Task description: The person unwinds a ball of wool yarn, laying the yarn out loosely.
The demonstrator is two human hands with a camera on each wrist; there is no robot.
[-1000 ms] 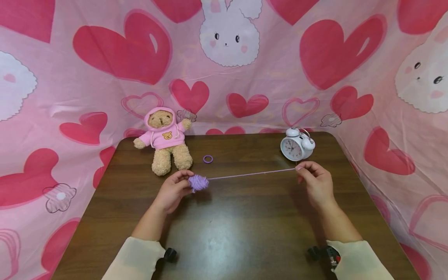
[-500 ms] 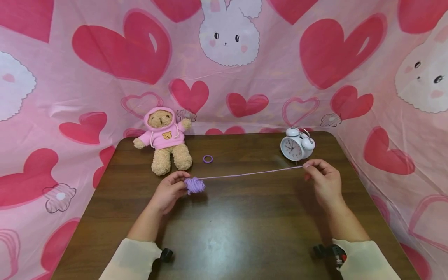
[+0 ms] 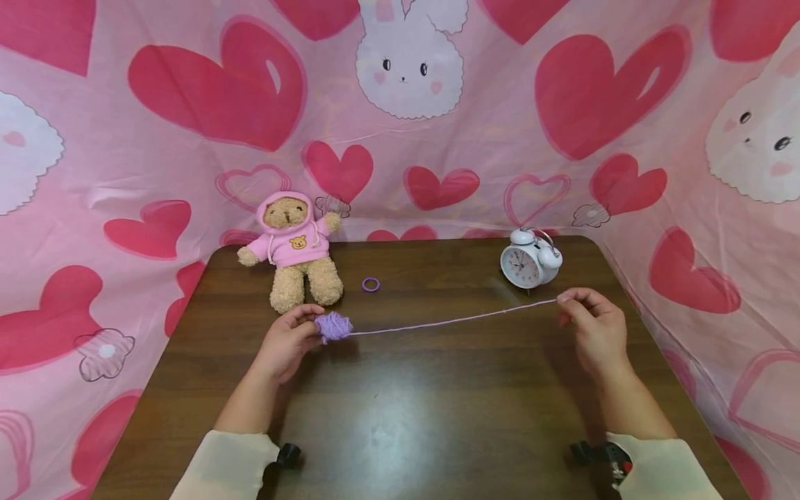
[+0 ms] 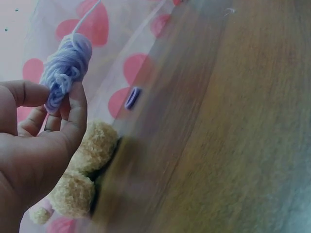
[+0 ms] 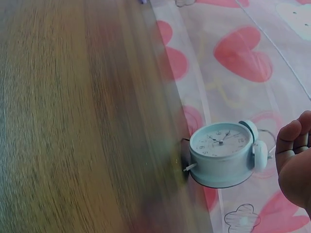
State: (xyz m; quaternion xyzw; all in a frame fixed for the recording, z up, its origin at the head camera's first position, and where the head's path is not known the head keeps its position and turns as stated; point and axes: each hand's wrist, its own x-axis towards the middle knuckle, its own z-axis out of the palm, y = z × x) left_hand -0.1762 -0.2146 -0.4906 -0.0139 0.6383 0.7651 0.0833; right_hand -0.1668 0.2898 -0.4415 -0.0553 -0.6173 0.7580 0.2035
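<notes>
My left hand (image 3: pixel 284 346) pinches one end of a small bundle of purple yarn (image 3: pixel 335 326) between thumb and fingers, held above the table. In the left wrist view the wound strands of the yarn bundle (image 4: pixel 67 65) stick up past the fingertips. A single strand (image 3: pixel 444 322) runs from the bundle across to my right hand (image 3: pixel 596 333), whose thumb and forefinger pinch it. It sags slightly in the middle. At the edge of the right wrist view only part of the right hand (image 5: pixel 296 165) shows, and its grip on the strand lies out of frame.
A teddy bear (image 3: pixel 292 243) in a pink hoodie sits at the back left, just beyond my left hand. Beside it lies a purple ring (image 3: pixel 371 285). A white twin-bell alarm clock (image 3: pixel 528 260) stands at the back right of the brown table (image 3: pixel 400 389). Heart-print cloth (image 3: pixel 412 153) hangs behind.
Both hands have moved apart, the left hand leftward with the yarn bundle and the right hand rightward. The strand between them has lengthened and now hangs a little slacker.
</notes>
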